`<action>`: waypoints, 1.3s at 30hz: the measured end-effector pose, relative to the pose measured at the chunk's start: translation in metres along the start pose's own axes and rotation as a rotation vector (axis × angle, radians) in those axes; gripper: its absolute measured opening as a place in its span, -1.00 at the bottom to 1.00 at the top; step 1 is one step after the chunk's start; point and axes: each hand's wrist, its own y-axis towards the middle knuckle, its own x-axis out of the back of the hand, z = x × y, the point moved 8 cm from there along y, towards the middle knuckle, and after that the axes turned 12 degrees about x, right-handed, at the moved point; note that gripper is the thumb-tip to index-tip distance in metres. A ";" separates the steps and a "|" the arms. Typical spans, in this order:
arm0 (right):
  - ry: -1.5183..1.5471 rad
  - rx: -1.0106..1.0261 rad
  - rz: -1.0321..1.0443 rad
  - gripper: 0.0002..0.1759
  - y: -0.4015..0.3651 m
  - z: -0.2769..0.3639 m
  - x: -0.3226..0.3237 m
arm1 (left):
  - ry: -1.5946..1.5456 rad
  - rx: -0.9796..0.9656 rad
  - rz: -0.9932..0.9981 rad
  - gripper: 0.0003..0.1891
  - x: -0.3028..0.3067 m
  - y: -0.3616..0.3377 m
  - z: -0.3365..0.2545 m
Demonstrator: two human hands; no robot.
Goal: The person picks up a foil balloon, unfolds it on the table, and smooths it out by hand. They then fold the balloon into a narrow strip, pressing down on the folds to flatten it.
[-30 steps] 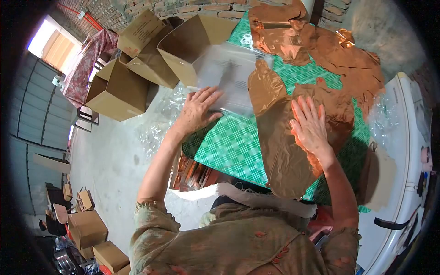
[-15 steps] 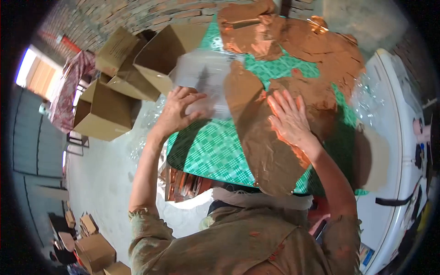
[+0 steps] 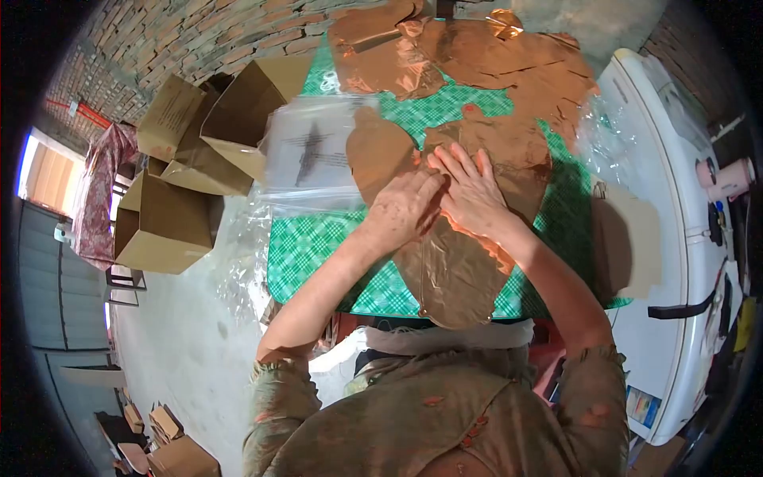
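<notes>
On the green checked cloth point(image 3: 302, 254) lies a large brown, foil-like sheet piece point(image 3: 457, 278) with rounded lobes. My left hand point(image 3: 404, 208) rests on its middle, fingers bent and pressed together; anything under the fingertips is hidden. Beside it my right hand point(image 3: 474, 195) lies flat on the same piece, fingers spread, with an orange edge showing below the palm. Clear plastic bags point(image 3: 311, 155) with dark print lie left of the piece. More copper-coloured sheets point(image 3: 517, 63) cover the far side of the table.
Open cardboard boxes point(image 3: 171, 222) stand at the left beyond the table. A white fridge-like appliance point(image 3: 664, 199) is at the right, with crumpled clear plastic point(image 3: 608, 131) near it. A flat beige board point(image 3: 648, 246) lies at the table's right. Behind rises a brick wall point(image 3: 238, 40).
My left hand has moved right, from the plastic bags onto the brown piece beside my right hand. My right hand stays flat on the piece. The camera view has shifted slightly.
</notes>
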 end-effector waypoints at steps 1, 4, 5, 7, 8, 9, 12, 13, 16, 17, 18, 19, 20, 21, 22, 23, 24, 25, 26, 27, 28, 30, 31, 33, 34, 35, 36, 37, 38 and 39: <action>0.005 -0.013 0.014 -0.21 0.001 0.000 0.001 | -0.010 0.008 0.001 -0.55 -0.001 0.000 0.000; 0.035 -0.026 0.054 -0.20 0.000 0.000 0.001 | -0.023 0.009 -0.006 -0.63 -0.001 -0.001 -0.001; 0.045 -0.024 0.053 -0.20 0.000 0.000 0.002 | -0.015 0.011 0.005 -0.64 -0.002 -0.001 0.000; 0.058 -0.020 0.038 -0.21 0.000 0.001 0.005 | 0.001 0.013 0.022 -0.64 -0.002 0.000 0.002; 0.061 -0.020 0.035 -0.22 0.000 0.002 0.006 | 0.020 -0.002 0.015 -0.57 -0.001 0.000 0.001; 0.063 -0.019 0.034 -0.22 0.000 0.001 0.006 | -0.003 0.004 0.015 -0.57 0.001 0.001 0.001; 0.102 -0.033 0.057 -0.21 0.000 -0.001 0.007 | -0.082 0.021 0.029 -0.56 0.006 0.003 -0.002; 0.131 -0.041 0.079 -0.20 0.000 0.000 0.010 | -0.094 0.027 0.029 -0.55 0.006 0.003 -0.003; 0.214 -0.027 0.054 -0.21 -0.001 -0.005 0.013 | -0.092 0.040 0.043 -0.52 0.005 0.003 -0.001; 0.247 -0.017 0.035 -0.21 -0.001 -0.006 0.013 | -0.072 0.040 0.056 -0.50 0.001 0.002 0.003; 0.284 -0.001 0.003 -0.21 -0.001 -0.010 0.010 | -0.050 0.041 0.068 -0.48 0.000 0.002 0.005; 0.320 0.016 -0.030 -0.21 0.000 -0.015 0.008 | -0.051 0.034 0.065 -0.46 0.000 0.002 0.005; 0.356 0.034 -0.063 -0.21 0.001 -0.021 0.007 | -0.051 0.027 0.062 -0.44 0.001 0.002 0.004; 0.435 0.026 -0.112 -0.25 0.000 -0.026 0.016 | -0.051 0.020 0.059 -0.41 0.002 0.002 0.004; 0.515 0.020 -0.162 -0.28 -0.001 -0.031 0.026 | -0.071 0.017 0.059 -0.41 0.002 0.002 0.004; 0.594 0.014 -0.211 -0.31 -0.001 -0.036 0.036 | -0.092 0.013 0.060 -0.40 0.002 0.001 0.005; 0.507 0.029 -0.355 -0.47 -0.004 -0.043 0.050 | -0.113 0.010 0.060 -0.39 0.003 0.002 0.004; 0.460 -0.010 -0.363 -0.52 -0.005 -0.055 0.054 | -0.119 0.013 0.065 -0.39 0.004 0.003 0.002; 0.413 -0.049 -0.371 -0.56 -0.006 -0.070 0.061 | -0.126 0.017 0.069 -0.38 0.006 0.003 0.001; 0.365 -0.088 -0.379 -0.60 -0.009 -0.086 0.067 | -0.132 0.020 0.073 -0.38 0.007 0.004 -0.001; 0.209 -0.040 -0.521 -0.67 -0.015 -0.098 0.076 | -0.128 0.016 0.073 -0.38 0.007 0.004 -0.002; 0.031 -0.162 -0.383 -0.70 -0.019 -0.148 0.069 | -0.115 0.009 0.076 -0.37 0.007 0.004 -0.002; -0.055 -0.223 -0.313 -0.71 -0.022 -0.172 0.069 | -0.116 0.004 0.078 -0.37 0.007 0.005 -0.002; -0.134 -0.289 -0.282 -0.72 -0.029 -0.212 0.074 | -0.117 -0.003 0.085 -0.37 0.006 0.005 -0.003; -0.172 -0.322 -0.266 -0.72 -0.032 -0.228 0.076 | -0.107 -0.020 0.083 -0.37 0.005 0.005 -0.002; -0.216 -0.294 -0.256 -0.72 -0.035 -0.238 0.078 | -0.094 -0.011 0.082 -0.37 0.005 0.004 -0.002; -0.259 -0.267 -0.246 -0.71 -0.036 -0.246 0.081 | -0.080 -0.001 0.081 -0.37 0.006 0.004 -0.003; -0.302 -0.237 -0.235 -0.70 -0.037 -0.252 0.081 | -0.066 0.012 0.080 -0.36 0.006 0.005 -0.003; -0.328 -0.215 -0.246 -0.71 -0.039 -0.256 0.079 | -0.062 0.022 0.089 -0.37 0.005 0.004 -0.002; -0.354 -0.191 -0.257 -0.72 -0.039 -0.257 0.078 | -0.055 0.021 0.093 -0.39 0.006 0.004 -0.005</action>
